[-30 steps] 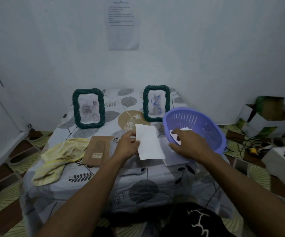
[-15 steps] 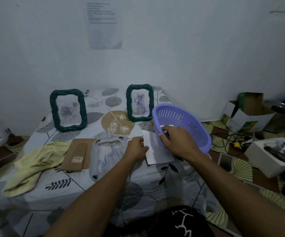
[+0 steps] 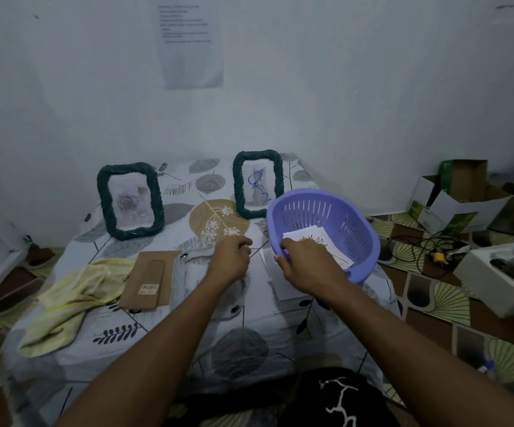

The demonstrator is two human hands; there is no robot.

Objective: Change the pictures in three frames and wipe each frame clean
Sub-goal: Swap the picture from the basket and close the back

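Observation:
Two green rope-edged frames stand at the back of the table, the left frame (image 3: 130,200) with a grey flower picture and the right frame (image 3: 258,183) with a blue scribble. A third frame (image 3: 192,272) lies flat near the middle, beside its brown backing board (image 3: 149,282). My left hand (image 3: 229,261) hovers over that flat frame's right edge, its fingers curled shut with nothing visible in them. My right hand (image 3: 308,266) grips the near rim of the tilted purple basket (image 3: 342,217), which holds paper pictures (image 3: 317,240). A white sheet (image 3: 280,282) lies partly under my right hand.
A yellow cloth (image 3: 73,291) lies crumpled at the table's left front. Open cardboard boxes (image 3: 459,195), cables (image 3: 425,245) and a white box (image 3: 502,272) crowd the floor on the right. The wall stands close behind the table.
My left hand has let go of the white sheet, which now lies flat on the table, and has drawn back over the flat frame. My right hand keeps its hold on the basket's rim.

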